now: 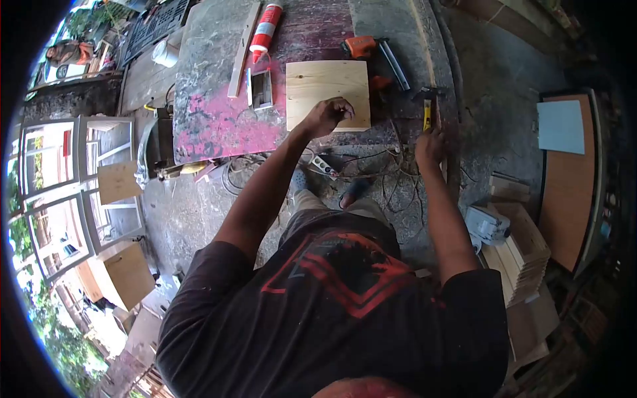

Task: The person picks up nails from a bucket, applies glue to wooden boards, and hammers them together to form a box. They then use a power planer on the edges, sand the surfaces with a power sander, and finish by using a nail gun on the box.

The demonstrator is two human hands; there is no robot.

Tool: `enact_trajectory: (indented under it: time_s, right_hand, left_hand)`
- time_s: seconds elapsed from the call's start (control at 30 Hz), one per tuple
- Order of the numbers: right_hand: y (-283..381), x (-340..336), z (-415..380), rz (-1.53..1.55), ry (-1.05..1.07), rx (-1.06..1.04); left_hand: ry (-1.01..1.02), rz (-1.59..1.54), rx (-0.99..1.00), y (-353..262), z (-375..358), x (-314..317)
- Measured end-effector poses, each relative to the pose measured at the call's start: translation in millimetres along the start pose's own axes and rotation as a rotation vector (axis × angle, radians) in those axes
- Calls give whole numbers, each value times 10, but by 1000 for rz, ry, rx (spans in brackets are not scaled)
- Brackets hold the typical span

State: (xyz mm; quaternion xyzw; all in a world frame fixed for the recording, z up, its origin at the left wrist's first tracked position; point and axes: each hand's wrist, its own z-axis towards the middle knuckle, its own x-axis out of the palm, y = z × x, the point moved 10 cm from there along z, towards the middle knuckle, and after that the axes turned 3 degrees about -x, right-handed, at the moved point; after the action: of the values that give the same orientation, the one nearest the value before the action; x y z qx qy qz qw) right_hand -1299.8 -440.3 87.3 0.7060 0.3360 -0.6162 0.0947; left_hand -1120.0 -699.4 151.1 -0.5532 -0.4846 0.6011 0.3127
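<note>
A square piece of light plywood point(325, 83) lies near the front edge of the paint-stained workbench point(232, 129). Over its lower right part is my left hand point(326, 117), fingers curled together; what they hold, if anything, is too small to make out. Further right, my right hand point(430, 146) is closed round the lower end of a hammer point(427, 113) with a yellow and black handle, its dark head pointing away from me at the bench's right side. An orange and black nail gun point(360, 46) lies just behind the plywood.
On the bench's left part are a red and white glue bottle point(265, 30), a wood strip point(245, 50) and a small open box point(261, 89). A power strip point(324, 166) and cables lie on the floor by my feet. Wooden boxes point(524, 239) stand at the right.
</note>
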Motion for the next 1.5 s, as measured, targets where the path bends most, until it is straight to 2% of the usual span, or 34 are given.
enact_trajectory:
  time_s: [0.03, 0.1, 0.13, 0.23, 0.33, 0.43, 0.47, 0.5, 0.53, 0.57, 0.63, 0.67, 0.73, 0.83, 0.93, 0.97, 1.07, 1.1, 1.3, 1.5]
  right_hand:
    - [32, 12, 58, -76, 36, -13]
    - [-15, 192, 197, 26, -82, 50]
    - [-25, 221, 292, 83, -145, 81]
    - [-122, 2, 274, 289, 153, 186]
    - [-210, -169, 264, 345, 55, 158]
    - [-360, 152, 720, 546, -215, 116]
    - [-344, 173, 758, 599, -104, 99]
    - [-380, 79, 735, 649, 14, 85]
    - [-415, -88, 682, 700, 126, 78]
    - [-354, -561, 416, 684, -15, -17]
    - [-141, -1390, -284, 763, -85, -56]
    - [-43, -1594, -542, 800, -113, -79]
    - [131, -1331, -756, 1155, -203, -170]
    - [534, -1279, -1072, 1170, 87, -240]
    - [810, -1586, -1284, 1082, -32, -412]
    - [880, -1678, -1348, 1107, -16, -424]
    - [1015, -1917, -1437, 1175, -189, -551]
    - [1078, -1895, -1424, 1117, -187, -575]
    - [1341, -1775, -1354, 957, -204, -636]
    - [1228, -1984, -1518, 1056, -372, -655]
  left_hand:
    - [12, -34, -18, 2, -5, 6]
    - [27, -98, -48, 7, 27, -33]
    - [7, -14, 8, -56, 67, -122]
    - [-86, 128, 95, -95, -36, -292]
    - [-197, 127, -8, -94, -272, -494]
    - [-183, 215, 78, -43, -394, -439]
    - [-183, 250, 106, -15, -451, -371]
    - [-190, 161, -40, 28, -498, -362]
    - [-209, 191, -21, 14, -533, -337]
    - [-233, 227, 10, -3, -507, -367]
    - [-267, 260, 35, 9, -511, -387]
    - [-289, 258, 41, 27, -536, -376]
    - [-326, 268, 64, 23, -552, -383]
    - [-369, 315, 112, -102, -581, -384]
    - [-372, 299, 117, -12, -570, -388]
    - [-367, 280, 113, 30, -568, -382]
    - [-352, 332, 131, -105, -592, -365]
    - [-360, 337, 138, -107, -591, -365]
    - [-421, 448, 170, -100, -622, -365]
    - [-403, 412, 158, -58, -607, -344]
